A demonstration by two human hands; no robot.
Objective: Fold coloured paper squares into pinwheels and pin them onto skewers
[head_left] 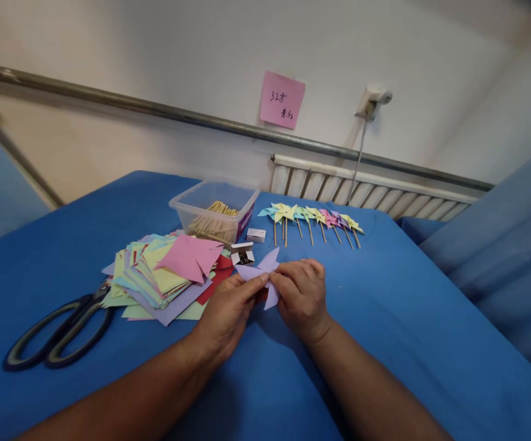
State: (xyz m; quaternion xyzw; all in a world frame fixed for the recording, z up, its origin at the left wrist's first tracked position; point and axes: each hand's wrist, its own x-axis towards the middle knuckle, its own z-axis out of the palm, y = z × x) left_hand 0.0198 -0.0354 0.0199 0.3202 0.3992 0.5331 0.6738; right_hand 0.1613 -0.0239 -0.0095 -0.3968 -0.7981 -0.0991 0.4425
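A purple paper pinwheel (267, 264) with folded points is held between both my hands, above the blue cloth. My left hand (228, 309) pinches it at its centre from the left, thumb on top. From the right, my right hand (302, 294) closes its fingers on the same centre; whether a pin sits between the fingertips is hidden. Just behind the pinwheel stands a small opened box (243, 253) with dark little pieces in it. To the left lies a pile of coloured paper squares (150, 275), topped by a pink sheet with cut corners (190, 257).
Large black-handled scissors (70, 327) lie at the left, blades under the paper. A clear plastic bin (217, 211) holds wooden sticks, with a small white box (256, 235) beside it. Several finished pinwheels on sticks (311, 217) lie in a row behind. A radiator (329, 184) lines the wall.
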